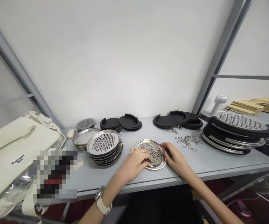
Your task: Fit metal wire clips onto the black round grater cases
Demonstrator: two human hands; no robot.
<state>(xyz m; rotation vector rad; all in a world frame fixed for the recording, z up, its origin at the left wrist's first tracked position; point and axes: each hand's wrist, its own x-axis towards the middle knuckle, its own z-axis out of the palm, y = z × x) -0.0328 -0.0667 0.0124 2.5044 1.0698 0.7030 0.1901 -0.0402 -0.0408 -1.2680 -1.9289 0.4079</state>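
Note:
A round metal dish [156, 168] lies near the table's front edge, and a perforated grater disc [154, 153] sits inside it. My left hand [136, 160], with a watch on its wrist, bends over the disc's left side, thumb and fingers closed at its near edge. The fingertips partly hide that edge. My right hand [173, 155] grips the dish's right rim between thumb and fingers. To the left stands a stack of metal dishes topped by a grater disc [103, 143]. Several loose wire clips [189, 140] are scattered beyond my right hand.
Black round holders [111, 123] lie along the wall, with more black holders [172, 119] at back right. A tall stack [239, 124] of graters and holders stands right. At left are a cream bag [15, 146] and a shallow metal dish [84, 135]. Wooden boards [246, 107] lie far right.

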